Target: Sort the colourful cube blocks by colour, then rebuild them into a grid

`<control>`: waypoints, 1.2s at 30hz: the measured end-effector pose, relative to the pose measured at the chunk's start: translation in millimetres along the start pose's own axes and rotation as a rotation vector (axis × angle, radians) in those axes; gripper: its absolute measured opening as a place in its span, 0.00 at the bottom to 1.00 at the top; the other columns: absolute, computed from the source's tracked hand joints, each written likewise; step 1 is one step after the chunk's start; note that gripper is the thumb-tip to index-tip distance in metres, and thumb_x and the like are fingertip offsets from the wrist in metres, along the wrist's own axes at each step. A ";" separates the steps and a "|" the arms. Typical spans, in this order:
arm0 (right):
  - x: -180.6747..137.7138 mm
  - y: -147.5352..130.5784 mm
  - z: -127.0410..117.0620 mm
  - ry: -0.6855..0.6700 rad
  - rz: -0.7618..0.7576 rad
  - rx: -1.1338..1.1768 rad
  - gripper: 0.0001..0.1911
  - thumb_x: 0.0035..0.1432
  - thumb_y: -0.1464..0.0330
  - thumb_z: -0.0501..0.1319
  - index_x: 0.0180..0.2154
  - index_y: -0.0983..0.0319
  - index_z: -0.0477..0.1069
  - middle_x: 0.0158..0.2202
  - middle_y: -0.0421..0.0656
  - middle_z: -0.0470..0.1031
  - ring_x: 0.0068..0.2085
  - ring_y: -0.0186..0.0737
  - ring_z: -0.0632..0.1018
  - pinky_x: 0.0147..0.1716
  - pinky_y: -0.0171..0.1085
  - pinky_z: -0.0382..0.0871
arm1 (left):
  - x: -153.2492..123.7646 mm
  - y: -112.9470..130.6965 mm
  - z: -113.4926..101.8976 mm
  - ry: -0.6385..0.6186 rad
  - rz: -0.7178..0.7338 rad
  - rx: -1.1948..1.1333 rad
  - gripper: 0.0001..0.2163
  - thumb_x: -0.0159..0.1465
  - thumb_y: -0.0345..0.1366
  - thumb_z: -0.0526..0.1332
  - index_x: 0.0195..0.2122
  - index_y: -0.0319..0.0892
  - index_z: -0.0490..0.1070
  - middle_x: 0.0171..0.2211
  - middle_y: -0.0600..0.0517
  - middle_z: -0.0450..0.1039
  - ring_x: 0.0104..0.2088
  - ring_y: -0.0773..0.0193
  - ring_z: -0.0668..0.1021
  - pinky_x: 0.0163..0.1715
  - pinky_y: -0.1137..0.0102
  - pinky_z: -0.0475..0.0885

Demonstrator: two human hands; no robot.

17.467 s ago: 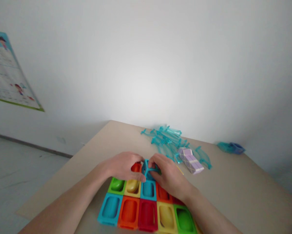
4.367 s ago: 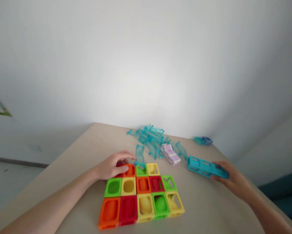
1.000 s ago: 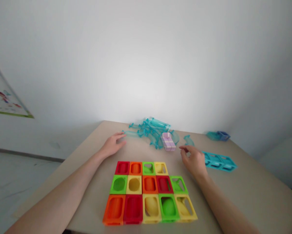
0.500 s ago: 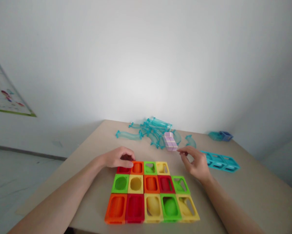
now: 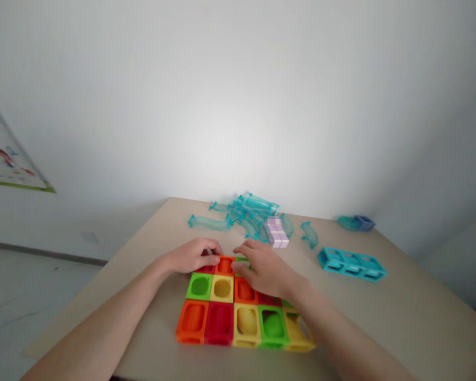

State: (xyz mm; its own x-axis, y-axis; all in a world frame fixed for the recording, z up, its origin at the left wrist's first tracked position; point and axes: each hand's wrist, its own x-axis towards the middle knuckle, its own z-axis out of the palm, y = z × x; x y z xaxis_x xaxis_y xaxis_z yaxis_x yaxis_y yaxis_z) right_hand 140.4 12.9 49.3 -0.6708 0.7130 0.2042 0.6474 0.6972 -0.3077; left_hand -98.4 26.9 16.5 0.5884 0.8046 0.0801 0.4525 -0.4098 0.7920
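A flat panel of hollow plastic cube blocks (image 5: 222,288) in orange, red, yellow and green lies in rows on the table before me. At its back left corner my left hand (image 5: 194,255) is closed on a red block (image 5: 206,269), thumb on top and fingers behind. My right hand (image 5: 263,267) reaches over the back row, thumb and fingers closed around a green block (image 5: 242,259). It hides the back right blocks. Between the two hands an orange block (image 5: 225,264) shows.
Behind the panel lies a heap of clear teal track pieces (image 5: 245,211), with a pink-lilac block (image 5: 277,235) beside it. To the right are a curved teal piece (image 5: 310,235), a teal three-cell frame (image 5: 352,263) and a blue cube (image 5: 364,223). The table (image 5: 150,323) meets the wall behind.
My right hand has moved left from beside the pink-lilac block onto the panel's back row. The panel has shifted slightly away from the table's front edge. My left hand keeps its hold.
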 end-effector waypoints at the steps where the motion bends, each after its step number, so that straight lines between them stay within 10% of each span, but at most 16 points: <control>1: 6.8 -4.0 5.3 -0.054 0.019 -0.021 0.15 0.63 0.61 0.55 0.45 0.62 0.74 0.41 0.50 0.76 0.44 0.48 0.76 0.45 0.43 0.66 | 0.3 0.1 -0.3 0.036 0.005 0.036 0.14 0.64 0.45 0.59 0.39 0.38 0.75 0.35 0.48 0.76 0.34 0.62 0.75 0.36 0.71 0.69; 15: 12.2 3.2 16.7 0.044 -0.091 0.271 0.06 0.60 0.68 0.61 0.40 0.60 0.68 0.43 0.45 0.71 0.45 0.41 0.72 0.47 0.39 0.65 | 2.6 6.4 0.0 0.083 0.175 0.046 0.14 0.59 0.46 0.65 0.38 0.40 0.74 0.43 0.49 0.73 0.43 0.59 0.75 0.46 0.67 0.68; 24: -8.4 9.4 -6.6 -0.030 -0.015 0.192 0.39 0.50 0.66 0.67 0.61 0.59 0.55 0.50 0.49 0.72 0.47 0.48 0.74 0.47 0.45 0.66 | -2.8 2.7 -0.9 0.258 0.260 0.206 0.09 0.60 0.42 0.65 0.35 0.42 0.74 0.47 0.45 0.71 0.49 0.57 0.74 0.53 0.64 0.67; 27: -5.6 17.7 -7.5 -0.119 0.071 0.191 0.31 0.52 0.65 0.65 0.57 0.62 0.62 0.46 0.49 0.76 0.43 0.48 0.76 0.43 0.44 0.68 | -2.7 5.5 2.8 0.382 0.303 0.198 0.08 0.60 0.40 0.65 0.33 0.42 0.73 0.46 0.44 0.71 0.48 0.57 0.74 0.52 0.63 0.68; 31: -0.2 23.1 0.5 -0.084 0.075 0.261 0.16 0.54 0.67 0.63 0.46 0.63 0.72 0.44 0.48 0.77 0.43 0.45 0.77 0.43 0.42 0.68 | -0.4 16.3 16.2 0.692 0.327 -0.169 0.09 0.61 0.40 0.65 0.34 0.42 0.68 0.50 0.45 0.68 0.49 0.57 0.74 0.50 0.62 0.71; 36: 0.1 22.6 7.8 0.006 0.080 0.328 0.18 0.53 0.68 0.65 0.47 0.63 0.72 0.44 0.47 0.77 0.44 0.44 0.76 0.46 0.42 0.68 | 1.1 29.2 30.4 0.455 0.190 -0.583 0.12 0.65 0.44 0.60 0.44 0.42 0.64 0.42 0.47 0.72 0.38 0.59 0.78 0.35 0.64 0.77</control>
State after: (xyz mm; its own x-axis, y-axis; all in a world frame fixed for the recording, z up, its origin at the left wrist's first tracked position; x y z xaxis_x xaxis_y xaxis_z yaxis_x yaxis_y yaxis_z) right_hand 152.2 28.2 35.1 -0.6196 0.7656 0.1730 0.5465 0.5790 -0.6051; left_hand -64.1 2.8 21.4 0.2297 0.8923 0.3887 -0.1309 -0.3674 0.9208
